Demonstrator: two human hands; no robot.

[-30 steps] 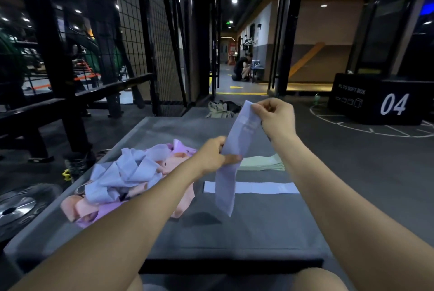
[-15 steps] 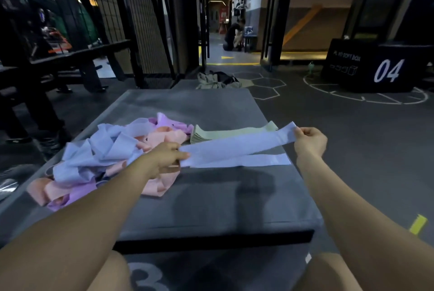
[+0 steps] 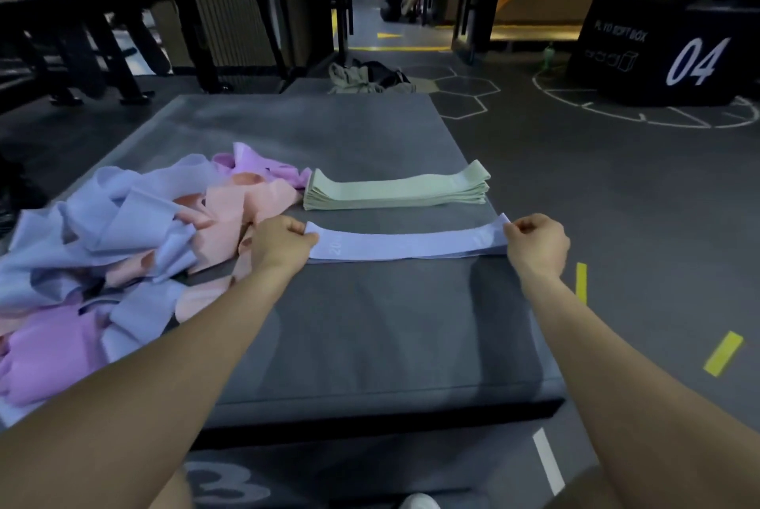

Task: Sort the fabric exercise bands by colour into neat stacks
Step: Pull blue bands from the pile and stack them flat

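Pinching lilac band [image 3: 407, 242] ends, fingertips curled under, band print unreadable

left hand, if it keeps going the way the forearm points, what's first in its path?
Probably the green stack. The left hand pinches the blue band and points up and right across the mat; that stack lies just beyond, though depth is unclear.

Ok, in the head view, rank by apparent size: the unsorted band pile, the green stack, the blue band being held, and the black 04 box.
1. Unsorted band pile, clearly largest, though nearest the camera.
2. Black 04 box, far off and cut by the frame, so its true size is unsure.
3. Green stack and held blue band look alike; unranked.
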